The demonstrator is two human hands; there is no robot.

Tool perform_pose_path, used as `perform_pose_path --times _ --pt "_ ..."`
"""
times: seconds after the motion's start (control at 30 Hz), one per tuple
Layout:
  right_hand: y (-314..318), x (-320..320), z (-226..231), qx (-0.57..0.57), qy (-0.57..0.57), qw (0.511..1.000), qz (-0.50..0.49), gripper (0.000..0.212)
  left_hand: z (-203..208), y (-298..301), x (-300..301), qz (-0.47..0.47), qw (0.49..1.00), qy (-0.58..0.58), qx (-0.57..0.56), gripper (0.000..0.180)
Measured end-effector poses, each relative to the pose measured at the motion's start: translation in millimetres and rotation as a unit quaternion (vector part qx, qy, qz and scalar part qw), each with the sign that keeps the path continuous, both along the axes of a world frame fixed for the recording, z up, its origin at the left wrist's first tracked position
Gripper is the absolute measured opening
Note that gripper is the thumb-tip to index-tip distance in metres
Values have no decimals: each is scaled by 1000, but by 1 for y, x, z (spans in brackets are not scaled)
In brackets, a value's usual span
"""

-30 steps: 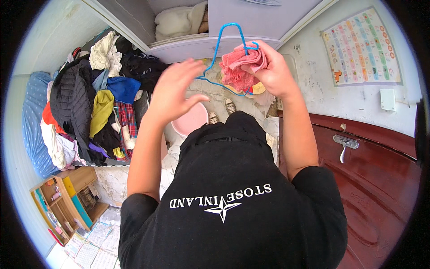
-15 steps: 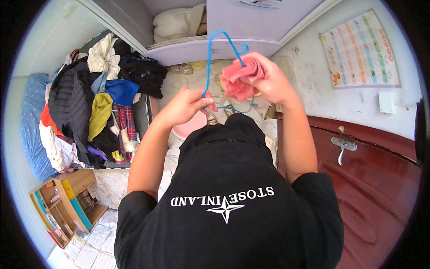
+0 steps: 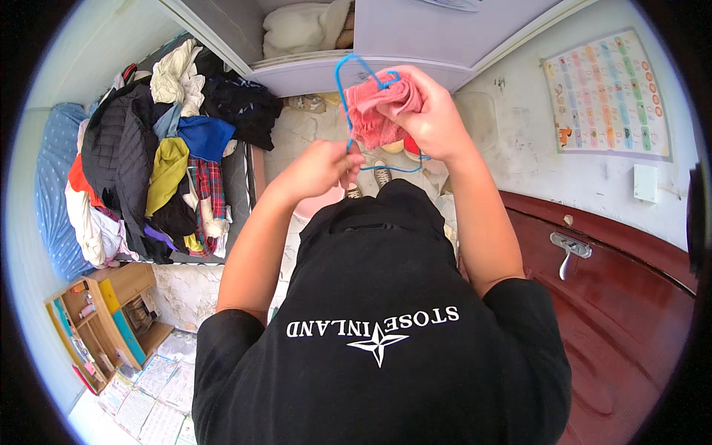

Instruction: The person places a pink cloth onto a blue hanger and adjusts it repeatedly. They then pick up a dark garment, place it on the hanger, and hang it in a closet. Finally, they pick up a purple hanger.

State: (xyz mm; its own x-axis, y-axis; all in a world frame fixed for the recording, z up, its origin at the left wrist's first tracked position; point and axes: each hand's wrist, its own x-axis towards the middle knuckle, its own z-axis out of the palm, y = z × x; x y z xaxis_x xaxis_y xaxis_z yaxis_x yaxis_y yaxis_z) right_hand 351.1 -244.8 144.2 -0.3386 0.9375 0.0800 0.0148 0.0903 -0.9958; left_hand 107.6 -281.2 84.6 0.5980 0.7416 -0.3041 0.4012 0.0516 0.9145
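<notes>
In front of my body, my left hand (image 3: 323, 170) is closed on the side of a blue clothes hanger (image 3: 338, 76). My right hand (image 3: 439, 119) grips a bunched pink cloth (image 3: 371, 122) with a towel-like, fuzzy surface. The cloth lies across the hanger's frame, and a small hooked end of the hanger shows by my right fingers. Part of the hanger is hidden behind the cloth, while its lower bar shows below.
Clothes lie heaped on a bed (image 3: 252, 178) at the left. A wooden shelf (image 3: 100, 319) stands nearer. Ahead is a cabinet (image 3: 415, 70) with a white blanket (image 3: 304, 28) inside. At the right are a dark red door (image 3: 623, 319) and a wall chart (image 3: 610, 96). A pink basin (image 3: 315, 204) sits below.
My right hand has moved left and slightly up with the pink cloth, which now overlaps the hanger more. The hanger has tilted, and the view has shifted a little.
</notes>
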Motion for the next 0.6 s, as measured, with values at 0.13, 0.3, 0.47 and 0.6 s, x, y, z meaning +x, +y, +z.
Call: perform_pose_path --times 0.13,0.3,0.47,0.6 --pt "-1 22 6 -59 -83 994 41 45 6 -7 -32 101 974 -192 -66 28" --pt "-11 45 -12 -160 -165 967 105 51 26 3 -60 128 964 -212 -96 27" --pt "2 14 -32 -13 -76 997 25 44 15 6 -19 -33 998 47 -13 33" --pt "7 -14 -24 -25 12 996 -82 41 1 4 -5 21 999 -2 -42 30"
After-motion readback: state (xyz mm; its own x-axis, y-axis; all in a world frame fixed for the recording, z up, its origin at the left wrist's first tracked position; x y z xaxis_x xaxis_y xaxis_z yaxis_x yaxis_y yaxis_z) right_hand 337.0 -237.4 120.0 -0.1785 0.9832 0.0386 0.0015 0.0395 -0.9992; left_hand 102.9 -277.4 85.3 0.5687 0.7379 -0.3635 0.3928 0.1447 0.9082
